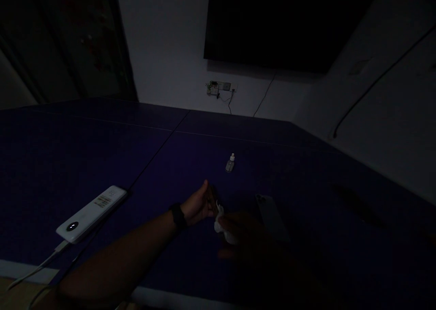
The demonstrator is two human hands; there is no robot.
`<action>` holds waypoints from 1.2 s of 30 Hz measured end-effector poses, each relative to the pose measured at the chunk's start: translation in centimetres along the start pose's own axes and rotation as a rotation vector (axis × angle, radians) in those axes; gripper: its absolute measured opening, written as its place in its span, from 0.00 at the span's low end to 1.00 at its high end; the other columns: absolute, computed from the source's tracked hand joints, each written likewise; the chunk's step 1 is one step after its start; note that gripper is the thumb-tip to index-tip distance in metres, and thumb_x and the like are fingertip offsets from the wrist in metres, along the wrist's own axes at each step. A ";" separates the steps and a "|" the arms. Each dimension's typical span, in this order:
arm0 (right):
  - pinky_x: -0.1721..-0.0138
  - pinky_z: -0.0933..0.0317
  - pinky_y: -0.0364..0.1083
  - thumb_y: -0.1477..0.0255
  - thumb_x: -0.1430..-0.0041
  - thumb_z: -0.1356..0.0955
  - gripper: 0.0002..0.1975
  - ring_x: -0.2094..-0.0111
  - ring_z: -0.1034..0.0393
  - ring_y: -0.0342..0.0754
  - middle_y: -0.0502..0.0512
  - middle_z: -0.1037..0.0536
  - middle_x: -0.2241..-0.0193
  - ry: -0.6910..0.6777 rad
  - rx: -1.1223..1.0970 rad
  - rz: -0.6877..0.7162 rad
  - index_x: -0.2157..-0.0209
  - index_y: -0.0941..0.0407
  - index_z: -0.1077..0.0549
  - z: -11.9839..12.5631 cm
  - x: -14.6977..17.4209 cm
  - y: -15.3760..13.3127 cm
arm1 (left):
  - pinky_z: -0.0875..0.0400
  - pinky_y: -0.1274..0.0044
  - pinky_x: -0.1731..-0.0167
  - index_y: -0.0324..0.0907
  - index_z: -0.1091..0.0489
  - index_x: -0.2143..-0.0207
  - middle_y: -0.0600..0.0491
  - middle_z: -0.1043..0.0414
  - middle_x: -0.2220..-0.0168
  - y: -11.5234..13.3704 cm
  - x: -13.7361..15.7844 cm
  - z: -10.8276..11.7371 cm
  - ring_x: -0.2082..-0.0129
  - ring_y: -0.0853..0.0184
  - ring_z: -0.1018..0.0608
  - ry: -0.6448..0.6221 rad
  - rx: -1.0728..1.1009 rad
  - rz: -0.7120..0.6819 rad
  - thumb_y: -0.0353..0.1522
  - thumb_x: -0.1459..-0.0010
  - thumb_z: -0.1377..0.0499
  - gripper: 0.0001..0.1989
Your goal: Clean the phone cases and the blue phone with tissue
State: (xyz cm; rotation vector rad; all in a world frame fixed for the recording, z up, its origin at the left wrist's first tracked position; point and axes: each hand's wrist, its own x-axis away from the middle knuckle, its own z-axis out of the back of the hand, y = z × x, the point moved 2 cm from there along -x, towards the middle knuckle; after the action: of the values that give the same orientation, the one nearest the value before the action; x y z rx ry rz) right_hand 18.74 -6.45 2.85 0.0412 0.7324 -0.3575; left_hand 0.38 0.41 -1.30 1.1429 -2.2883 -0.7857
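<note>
- The left hand (197, 206), with a black wristband (177, 215), is closed around a dark flat object (213, 199), thumb uppermost; what this object is, I cannot tell in such weak light.
- The right hand (243, 226), dim and blurred, pinches a crumpled white tissue (220, 225), which seems to touch the near end of the object.
- I judge that the left grip steadies the object on edge, so its face is turned towards the tissue; both hands are over the purple table (153, 260).
- If the hands are the dial's centre, a small dropper bottle (230, 166) stands towards 12 to 1 o'clock, near them, perhaps for easy reach.
- This bottle is clear, with a white collar and a pale bulb on top; a dark line inside may be its pipette. Whether it contains liquid, I cannot tell.
- At 3 o'clock, just beside the right hand, a smartphone (271, 212) lies with its camera side up.
- At 9 o'clock, well apart, lies a white power bank (93, 212), its display lit; a white cable (37, 269) is plugged into its near end, probably the reason it lies close to the table's edge.
</note>
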 end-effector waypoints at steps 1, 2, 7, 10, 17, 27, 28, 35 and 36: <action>0.53 0.28 0.51 0.61 0.36 0.29 0.31 0.53 0.25 0.54 0.62 0.22 0.52 0.003 -0.001 -0.010 0.36 0.53 0.39 -0.2 -0.2 0.2 | 0.27 0.77 0.64 0.40 0.33 0.61 0.53 0.28 0.67 -0.1 0.0 0.0 0.70 0.70 0.22 -0.005 -0.001 0.004 0.57 0.34 0.52 0.29; 0.53 0.28 0.51 0.63 0.36 0.29 0.30 0.53 0.25 0.54 0.62 0.22 0.52 0.015 -0.006 -0.022 0.36 0.52 0.40 -0.3 -0.3 0.3 | 0.27 0.76 0.63 0.39 0.33 0.60 0.53 0.27 0.67 -0.3 -0.1 0.0 0.70 0.70 0.23 -0.012 -0.011 0.006 0.58 0.35 0.53 0.30; 0.58 0.26 0.49 0.69 0.40 0.30 0.27 0.58 0.22 0.53 0.58 0.20 0.57 0.090 -0.099 -0.128 0.40 0.50 0.36 -0.1 -1.3 0.5 | 0.28 0.74 0.63 0.40 0.32 0.59 0.51 0.25 0.66 -0.5 -0.3 0.0 0.68 0.66 0.22 -0.013 -0.293 -0.065 0.63 0.40 0.54 0.36; 0.61 0.26 0.48 0.70 0.45 0.29 0.27 0.61 0.21 0.53 0.57 0.19 0.57 0.112 -0.150 -0.282 0.43 0.50 0.33 1.2 -2.1 0.4 | 0.29 0.73 0.64 0.39 0.30 0.60 0.49 0.24 0.65 -0.4 -0.3 -0.1 0.66 0.64 0.23 -0.011 -0.478 -0.149 0.63 0.40 0.51 0.35; 0.62 0.25 0.46 0.70 0.45 0.32 0.18 0.61 0.21 0.52 0.56 0.17 0.59 0.280 -0.194 -0.599 0.51 0.53 0.27 1.6 -2.9 0.4 | 0.30 0.74 0.64 0.42 0.33 0.50 0.52 0.27 0.62 -0.2 1.0 -1.1 0.66 0.65 0.26 0.121 -0.855 -0.348 0.55 0.35 0.49 0.28; 0.57 0.26 0.51 0.60 0.39 0.31 0.19 0.57 0.22 0.55 0.58 0.18 0.55 0.291 -0.260 -0.676 0.50 0.52 0.25 0.8 -2.3 1.0 | 0.40 0.58 0.38 0.44 0.53 0.31 0.38 0.39 0.35 -0.3 3.3 -2.9 0.37 0.47 0.33 -0.159 -1.053 -0.589 0.51 0.49 0.31 0.51; 0.58 0.26 0.50 0.58 0.37 0.32 0.18 0.56 0.22 0.55 0.58 0.18 0.54 0.275 -0.296 -0.664 0.49 0.52 0.25 1.2 -2.3 1.3 | 0.40 0.58 0.38 0.44 0.52 0.32 0.38 0.38 0.36 -0.4 3.2 -2.8 0.37 0.47 0.33 -0.133 -1.055 -0.566 0.48 0.50 0.29 0.51; 0.70 0.29 0.45 0.58 0.30 0.38 0.17 0.70 0.24 0.49 0.54 0.20 0.69 0.340 -0.225 -0.697 0.61 0.54 0.25 3.5 -4.0 3.8 | 0.36 0.58 0.41 0.43 0.44 0.36 0.39 0.33 0.40 -0.9 2.9 -2.6 0.41 0.48 0.29 -0.143 -1.105 -0.519 0.39 0.53 0.25 0.46; 0.65 0.28 0.46 0.59 0.30 0.38 0.16 0.66 0.24 0.49 0.55 0.20 0.67 0.310 -0.214 -0.643 0.62 0.54 0.24 3.4 -4.5 3.9 | 0.36 0.58 0.41 0.43 0.44 0.36 0.39 0.33 0.40 -0.9 2.9 -2.5 0.42 0.47 0.29 -0.154 -1.119 -0.520 0.40 0.54 0.25 0.47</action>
State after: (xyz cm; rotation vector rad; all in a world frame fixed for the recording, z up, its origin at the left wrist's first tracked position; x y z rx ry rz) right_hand 19.16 -1.91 8.02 -0.3561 1.0831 -0.8966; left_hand 0.84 -3.11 0.39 1.0718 -1.1886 -2.0275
